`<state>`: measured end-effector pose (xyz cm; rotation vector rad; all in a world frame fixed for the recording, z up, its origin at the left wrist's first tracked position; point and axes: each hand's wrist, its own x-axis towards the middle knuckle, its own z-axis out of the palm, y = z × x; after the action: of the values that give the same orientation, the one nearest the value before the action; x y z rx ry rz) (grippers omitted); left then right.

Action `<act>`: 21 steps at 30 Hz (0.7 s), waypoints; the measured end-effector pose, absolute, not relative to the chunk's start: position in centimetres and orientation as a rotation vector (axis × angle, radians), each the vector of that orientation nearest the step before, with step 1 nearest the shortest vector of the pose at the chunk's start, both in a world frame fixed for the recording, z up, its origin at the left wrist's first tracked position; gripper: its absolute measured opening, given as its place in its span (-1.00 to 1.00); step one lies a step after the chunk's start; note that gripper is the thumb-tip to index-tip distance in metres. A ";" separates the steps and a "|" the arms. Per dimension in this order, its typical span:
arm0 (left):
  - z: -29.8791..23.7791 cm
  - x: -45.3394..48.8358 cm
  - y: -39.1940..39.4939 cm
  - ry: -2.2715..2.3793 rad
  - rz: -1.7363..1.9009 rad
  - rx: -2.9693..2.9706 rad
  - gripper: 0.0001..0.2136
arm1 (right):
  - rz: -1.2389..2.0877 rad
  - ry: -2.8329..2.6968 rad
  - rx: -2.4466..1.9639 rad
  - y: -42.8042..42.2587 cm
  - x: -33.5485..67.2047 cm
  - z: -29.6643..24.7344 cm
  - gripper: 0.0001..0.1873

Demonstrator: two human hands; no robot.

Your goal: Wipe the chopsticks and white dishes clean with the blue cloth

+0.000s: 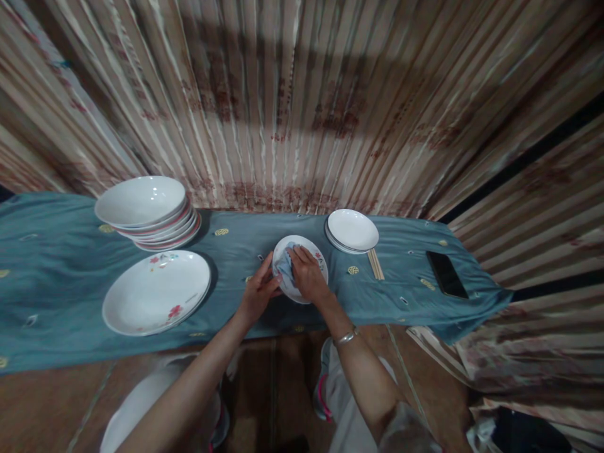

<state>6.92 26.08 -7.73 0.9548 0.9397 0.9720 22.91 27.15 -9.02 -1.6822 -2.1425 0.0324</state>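
Note:
A small white plate (311, 250) with a red flower print is held tilted just above the blue tablecloth (236, 245), near the table's middle. My left hand (258, 292) grips its left rim, fingers closed round the edge. Pressing a light blue cloth (285, 264) onto the plate's face is my right hand (307, 275), fingers closed on the cloth. A silver bracelet sits on my right wrist.
A stack of small white plates (353, 230) stands to the right, with wooden chopsticks (376, 263) beside it. A black phone (446, 274) lies far right. On the left are a stack of large bowls (147, 211) and large flowered plates (156, 290). A striped curtain hangs behind.

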 end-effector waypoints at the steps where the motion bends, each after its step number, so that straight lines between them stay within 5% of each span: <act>1: -7.7 6.9 26.1 0.940 0.972 0.956 -0.15 | 0.031 -2.138 -1.706 27.2 23.0 -8.9 -0.49; 21: -7.3 6.9 26.2 0.943 0.981 0.926 -0.17 | -0.008 -2.132 -1.961 25.5 26.1 -9.6 -0.52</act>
<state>6.89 26.21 -7.35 0.9264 0.9428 0.9811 26.12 25.48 -9.61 -1.9607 -2.1322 -0.0082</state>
